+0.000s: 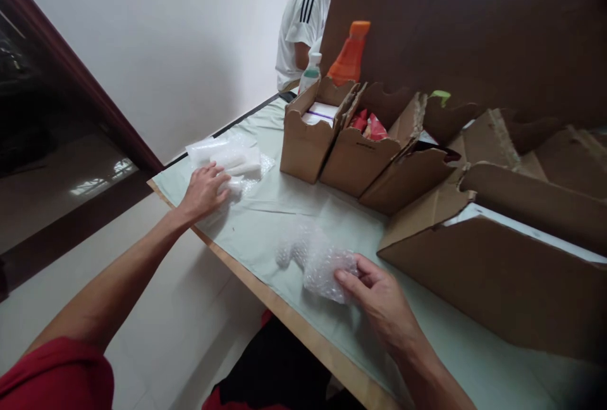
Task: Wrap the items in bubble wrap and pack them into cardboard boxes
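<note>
My right hand (374,286) pinches one edge of a clear sheet of bubble wrap (322,262) between thumb and fingers, over the front part of the table. The sheet is crumpled, and its far end droops to the left. At the table's left end, my left hand (206,188) rests with fingers apart on a pile of rolled, whitish bubble wrap (232,155). Its fingertips touch the near side of that pile. Whether anything lies inside the rolls cannot be made out.
Cardboard boxes (303,147) line the table's right side, holding white cartons and red packets (374,128). Behind them stand an orange bottle (349,55) and a white-capped bottle (310,73). A person in a white shirt (294,37) sits beyond. A pale green cloth (265,220) covers the table.
</note>
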Demonstrator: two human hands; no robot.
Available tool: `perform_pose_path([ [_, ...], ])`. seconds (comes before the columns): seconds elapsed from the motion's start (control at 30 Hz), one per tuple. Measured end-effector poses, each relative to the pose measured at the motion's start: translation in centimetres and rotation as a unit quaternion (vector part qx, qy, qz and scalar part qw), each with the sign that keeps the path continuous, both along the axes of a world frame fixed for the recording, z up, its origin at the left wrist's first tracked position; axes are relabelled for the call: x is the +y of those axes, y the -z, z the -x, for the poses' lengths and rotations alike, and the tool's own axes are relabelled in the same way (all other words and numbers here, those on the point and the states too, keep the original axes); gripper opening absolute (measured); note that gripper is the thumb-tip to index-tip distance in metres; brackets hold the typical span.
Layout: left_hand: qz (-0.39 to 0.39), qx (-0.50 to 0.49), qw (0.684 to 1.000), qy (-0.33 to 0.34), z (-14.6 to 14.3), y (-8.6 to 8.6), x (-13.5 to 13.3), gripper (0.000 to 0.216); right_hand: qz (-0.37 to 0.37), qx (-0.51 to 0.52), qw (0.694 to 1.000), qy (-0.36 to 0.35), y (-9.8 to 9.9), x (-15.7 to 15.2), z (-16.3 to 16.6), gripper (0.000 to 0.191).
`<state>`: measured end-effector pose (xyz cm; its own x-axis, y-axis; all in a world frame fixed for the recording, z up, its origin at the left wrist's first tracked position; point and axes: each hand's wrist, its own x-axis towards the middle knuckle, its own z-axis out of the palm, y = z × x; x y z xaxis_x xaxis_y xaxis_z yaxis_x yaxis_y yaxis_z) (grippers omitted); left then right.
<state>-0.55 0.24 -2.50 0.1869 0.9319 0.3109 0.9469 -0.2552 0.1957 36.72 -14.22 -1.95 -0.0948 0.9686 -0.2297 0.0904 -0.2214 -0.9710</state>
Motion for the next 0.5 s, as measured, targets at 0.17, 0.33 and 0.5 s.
perform_pose_path([
  [0.17,-0.117,-0.245,0.962,-0.004,0.1,-2.4,-2.0,0.022,-0.050,0.036,0.998,-0.024,-2.2,3.7,3.2,0.025],
  [0.33,-0.116,-0.548,0.826,-0.054,-0.9,-6.5,-7.0,0.023,-0.121,0.063,0.989,-0.059,-3.0,11.8,7.9,0.026],
  [0.5,0.110,-0.766,0.633,-0.015,-5.2,-5.6,-11.1,0.030,-0.162,-0.046,0.985,0.044,-2.4,13.4,8.0,0.056],
])
